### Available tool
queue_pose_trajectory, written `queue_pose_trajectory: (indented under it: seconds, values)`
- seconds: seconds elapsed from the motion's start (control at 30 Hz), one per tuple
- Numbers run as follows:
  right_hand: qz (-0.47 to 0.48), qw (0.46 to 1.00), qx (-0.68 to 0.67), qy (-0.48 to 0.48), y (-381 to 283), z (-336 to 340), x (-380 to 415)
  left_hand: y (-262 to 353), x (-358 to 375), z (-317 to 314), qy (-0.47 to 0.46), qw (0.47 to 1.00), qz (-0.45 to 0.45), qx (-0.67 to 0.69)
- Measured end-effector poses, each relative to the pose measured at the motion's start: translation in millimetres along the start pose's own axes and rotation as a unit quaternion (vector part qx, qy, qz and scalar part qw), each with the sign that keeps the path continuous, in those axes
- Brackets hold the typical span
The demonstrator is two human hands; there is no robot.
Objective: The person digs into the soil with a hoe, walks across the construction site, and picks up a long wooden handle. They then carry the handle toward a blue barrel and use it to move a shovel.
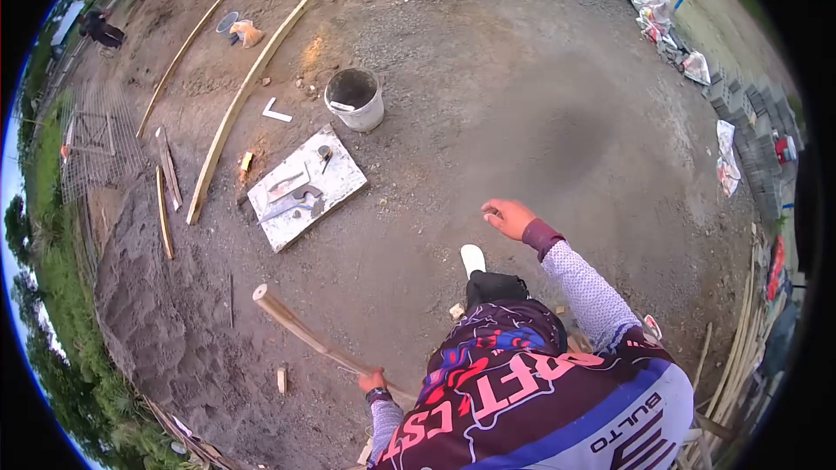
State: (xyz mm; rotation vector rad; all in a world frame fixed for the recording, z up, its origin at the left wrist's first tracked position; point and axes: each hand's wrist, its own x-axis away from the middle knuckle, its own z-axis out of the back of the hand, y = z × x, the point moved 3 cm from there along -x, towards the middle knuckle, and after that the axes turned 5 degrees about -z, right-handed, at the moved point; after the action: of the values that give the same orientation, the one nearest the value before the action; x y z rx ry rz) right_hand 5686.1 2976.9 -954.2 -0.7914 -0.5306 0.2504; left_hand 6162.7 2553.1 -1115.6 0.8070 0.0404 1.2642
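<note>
At the lower centre my left hand [373, 379] is wrapped round a long wooden pole [300, 324], whose round cut end points up and to the left. The pole's other end passes out of sight behind my body. My right hand [509, 218] hangs over the grey gravel ground with bent fingers a little apart and nothing in it. Below it a white shoe [473, 259] shows. Up and left of both hands lies a white-stained board [296, 209] with a trowel [286, 186] and other small tools on it.
A bucket [355, 103] stands behind the board. Long timber strips [248, 87] lie at the left, beside a soil heap [144, 313]. Stacked blocks [740, 109] and sacks [649, 13] line the right. A person [104, 30] is far off at upper left.
</note>
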Motion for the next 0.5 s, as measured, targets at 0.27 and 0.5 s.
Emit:
queue_pose_trajectory:
  seconds: [0.27, 0.5]
  values:
    - [0.218, 0.956, -0.120, 0.154, -148, 155, -32, 136, 9, -113, -0.084, 0.981, -0.075, -0.160]
    - [0.514, 0.845, -0.053, 0.140, -284, 87, -125, 195, -93, -173, -0.165, 0.951, -0.244, -0.096]
